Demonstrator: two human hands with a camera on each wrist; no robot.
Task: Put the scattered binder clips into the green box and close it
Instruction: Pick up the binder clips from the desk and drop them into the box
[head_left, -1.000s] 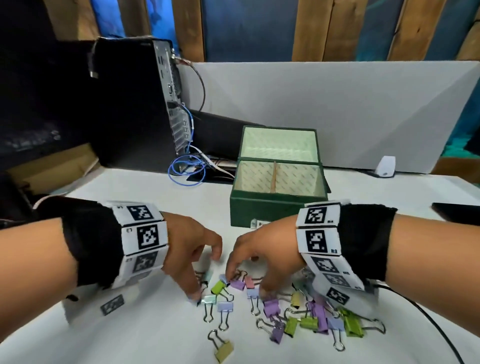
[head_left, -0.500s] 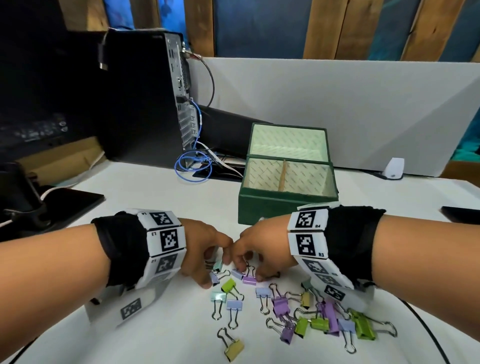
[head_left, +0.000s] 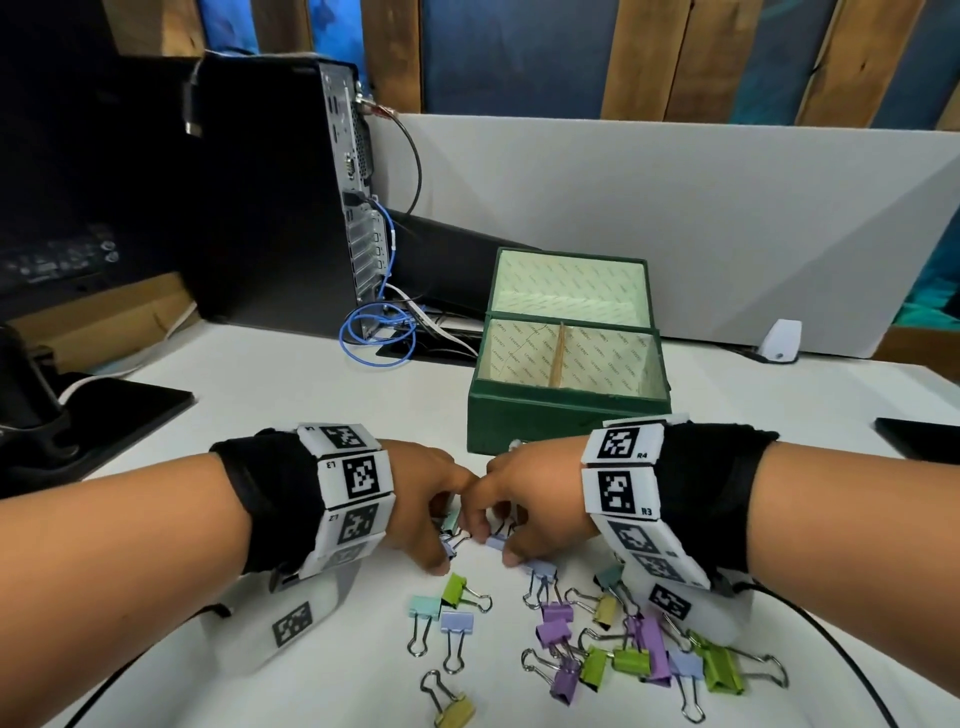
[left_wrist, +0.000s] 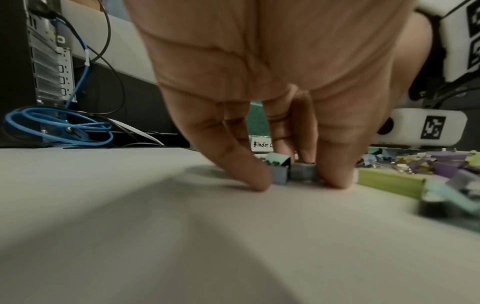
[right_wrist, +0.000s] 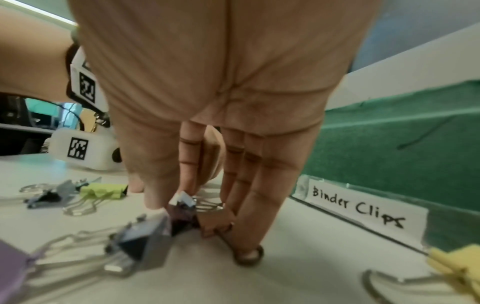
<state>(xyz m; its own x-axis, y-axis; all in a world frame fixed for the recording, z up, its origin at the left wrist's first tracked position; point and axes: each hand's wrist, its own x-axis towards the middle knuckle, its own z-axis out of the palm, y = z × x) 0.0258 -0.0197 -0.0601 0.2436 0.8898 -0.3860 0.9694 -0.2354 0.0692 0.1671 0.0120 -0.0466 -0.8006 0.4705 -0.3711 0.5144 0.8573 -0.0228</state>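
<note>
The green box (head_left: 566, 421) stands open at mid-table with its lid upright behind it; both compartments look empty. A label reading "Binder Clips" (right_wrist: 358, 207) is on its front. Just in front of the box my two hands meet. My left hand (head_left: 444, 538) pinches blue-grey binder clips (left_wrist: 302, 171) between finger and thumb on the table. My right hand (head_left: 496, 545) has thumb and fingers curled round a dark purple clip (right_wrist: 182, 220) and a pink one beside it. Several coloured clips (head_left: 613, 649) lie scattered nearer to me.
A black computer tower (head_left: 291, 208) with a coiled blue cable (head_left: 374, 338) stands at the back left. A white partition (head_left: 675, 208) runs behind the box. A small white device (head_left: 779, 340) and a flat black item (head_left: 919, 436) sit on the right, a monitor base (head_left: 104, 410) on the left.
Both hands have slid away from me toward the box and drawn together. Their fingers have closed on the farthest clips of the pile.
</note>
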